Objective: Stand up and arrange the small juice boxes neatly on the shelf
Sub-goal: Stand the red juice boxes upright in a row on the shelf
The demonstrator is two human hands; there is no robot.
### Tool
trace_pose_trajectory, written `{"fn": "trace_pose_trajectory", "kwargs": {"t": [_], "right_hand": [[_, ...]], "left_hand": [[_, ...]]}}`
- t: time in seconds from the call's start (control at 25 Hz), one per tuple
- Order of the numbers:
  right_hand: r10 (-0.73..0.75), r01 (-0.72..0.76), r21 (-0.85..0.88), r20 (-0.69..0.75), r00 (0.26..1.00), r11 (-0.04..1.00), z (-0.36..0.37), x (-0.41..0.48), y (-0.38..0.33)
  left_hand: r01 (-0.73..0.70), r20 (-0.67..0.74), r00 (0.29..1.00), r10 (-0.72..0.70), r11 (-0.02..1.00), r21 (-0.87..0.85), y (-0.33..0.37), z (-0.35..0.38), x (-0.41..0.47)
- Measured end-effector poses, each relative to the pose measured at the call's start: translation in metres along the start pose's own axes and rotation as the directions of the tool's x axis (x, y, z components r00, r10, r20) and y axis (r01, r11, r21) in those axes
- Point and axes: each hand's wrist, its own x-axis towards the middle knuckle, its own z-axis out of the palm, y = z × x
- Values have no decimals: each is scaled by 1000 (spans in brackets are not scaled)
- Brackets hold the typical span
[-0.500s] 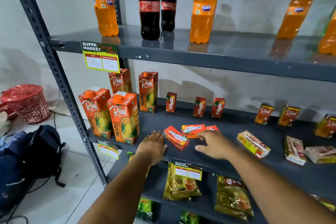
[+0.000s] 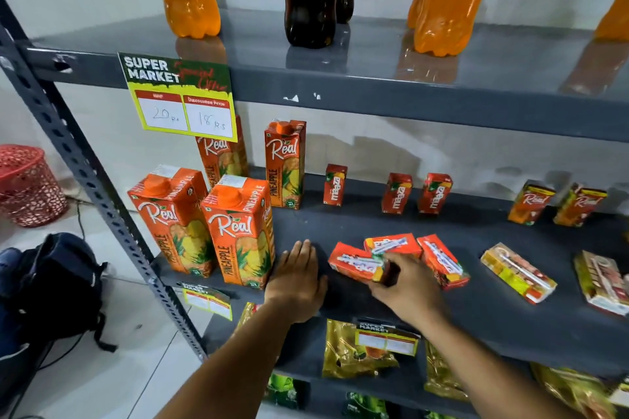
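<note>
Tall pineapple cartons (image 2: 238,231) crowd left hand (image 2: 296,282).

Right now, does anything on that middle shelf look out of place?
Yes. Three red Maaza juice boxes lie flat in a jumble at the front, while three others stand upright behind. The right hand grips one fallen box. Further right, yellow boxes also lie toppled.

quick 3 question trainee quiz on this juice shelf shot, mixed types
1. True or false: the left hand holds a box.
2. How many red Maaza boxes stand upright at the back of the middle shelf?
3. The right hand touches: A) a lying red box B) a tall Real carton C) a bottle

Key: 1 false, it lies flat on the shelf. 2 three. 3 A.
</note>
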Motion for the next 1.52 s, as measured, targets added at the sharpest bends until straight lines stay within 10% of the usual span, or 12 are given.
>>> {"fn": "trace_pose_trajectory", "kwargs": {"t": [0.16,0.32,0.52,0.76,1.08,1.36,1.52], "right_hand": [[-267,323,-267,225,937,908,-46,40,-33],[-543,722,-389,480,689,573,-61,68,-67],[-663,850,-357,532,526,388,-60,81,-66],[-603,836,-356,579,548,418,-60,89,-71],[-103,300,-586,345,933,753,-37,89,-99],[-59,175,-280,379,923,944,-79,118,-66],[78,212,-457,537,840,864,-96,117,6]], "left_hand": [[3,33,999,-2,1000,-16,0,-4,-2],[4,60,998,-3,1000,-13,3,-8,-4],[-3,63,998,3,1000,7,3,-9,-6],[-3,48,999,3,1000,8,3,-7,-6],[0,38,999,-2,999,37,2,-1,-4],[-6,22,1000,5,999,38,-2,5,-1],[-3,9,1000,2,999,45,-3,6,0]]}}
